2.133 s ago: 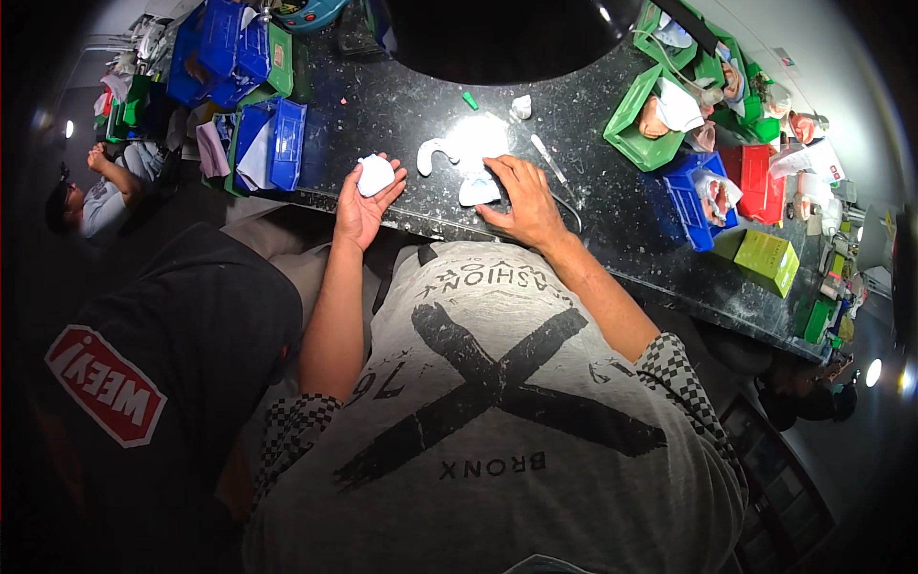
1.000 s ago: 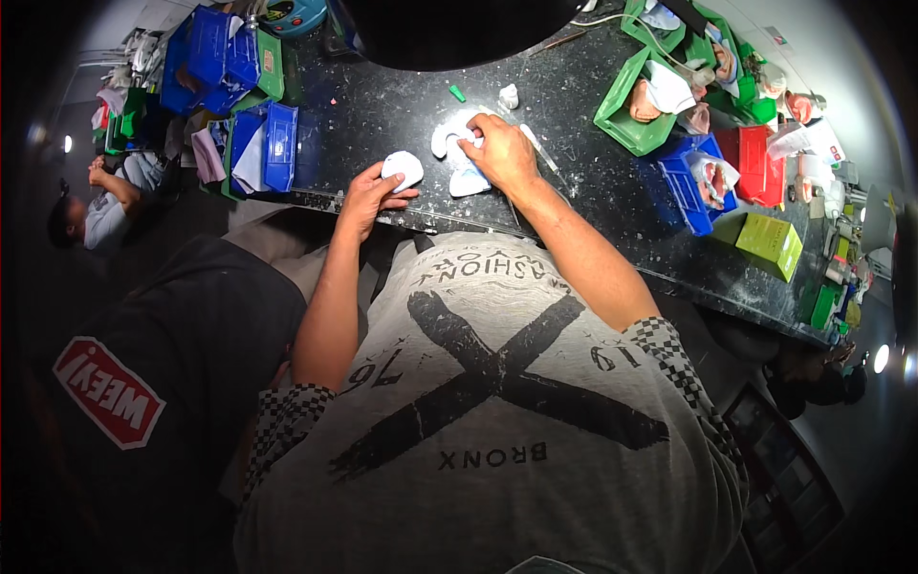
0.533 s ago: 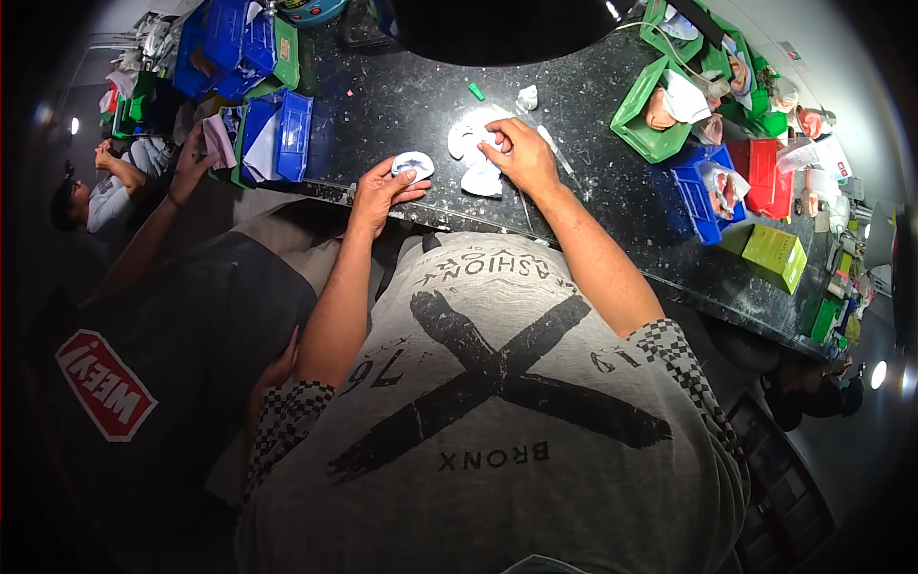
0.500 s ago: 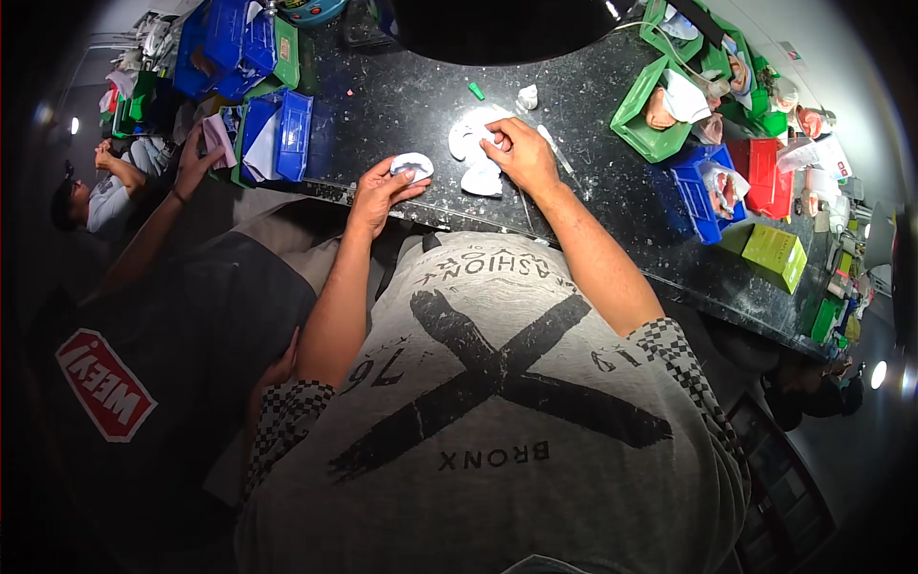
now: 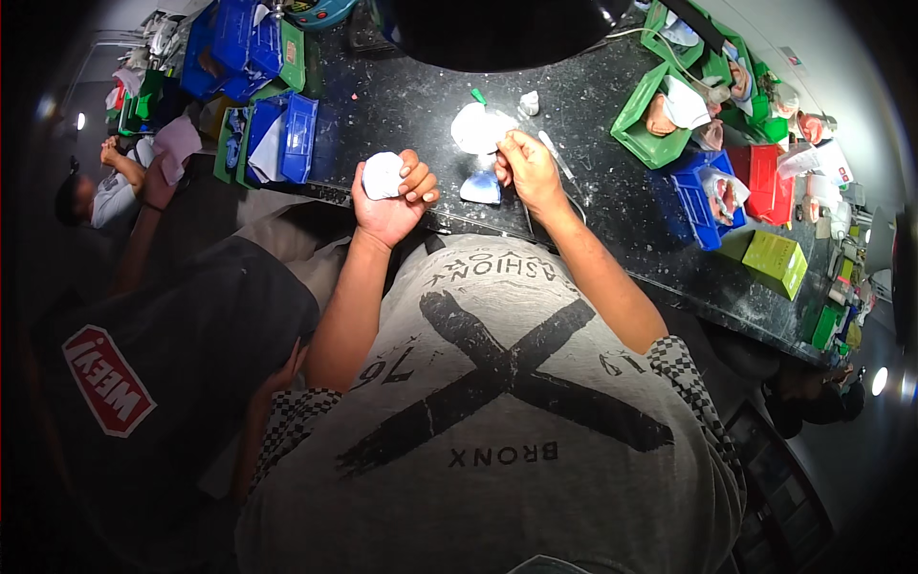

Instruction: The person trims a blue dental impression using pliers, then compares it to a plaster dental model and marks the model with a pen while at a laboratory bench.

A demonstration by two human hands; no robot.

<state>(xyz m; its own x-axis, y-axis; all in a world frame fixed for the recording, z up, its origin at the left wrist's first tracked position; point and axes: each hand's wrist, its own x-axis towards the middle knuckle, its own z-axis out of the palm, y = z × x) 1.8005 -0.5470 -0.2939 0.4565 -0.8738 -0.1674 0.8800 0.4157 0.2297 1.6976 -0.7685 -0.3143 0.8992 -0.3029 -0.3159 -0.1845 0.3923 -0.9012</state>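
Your left hand point(image 5: 394, 209), palm up, curls its fingers around a rounded white piece point(image 5: 382, 176) at the front edge of a speckled black worktop point(image 5: 402, 110). Your right hand point(image 5: 532, 172) bends its fingers beside a glaring white shape point(image 5: 474, 129), its grip unclear, near a small white-and-blue block point(image 5: 481, 188).

Curled fingers of the left hand point(image 5: 394, 210) cover part of the white piece point(image 5: 382, 176) it holds, and glare so bleaches the white shape point(image 5: 473, 128) by the right hand point(image 5: 532, 174) that I can't tell whether those fingertips pinch anything. The black dome point(image 5: 497, 33) runs off the top edge, and the pink sheet point(image 5: 178, 143) over to the left is too blurred to call paper or cloth.
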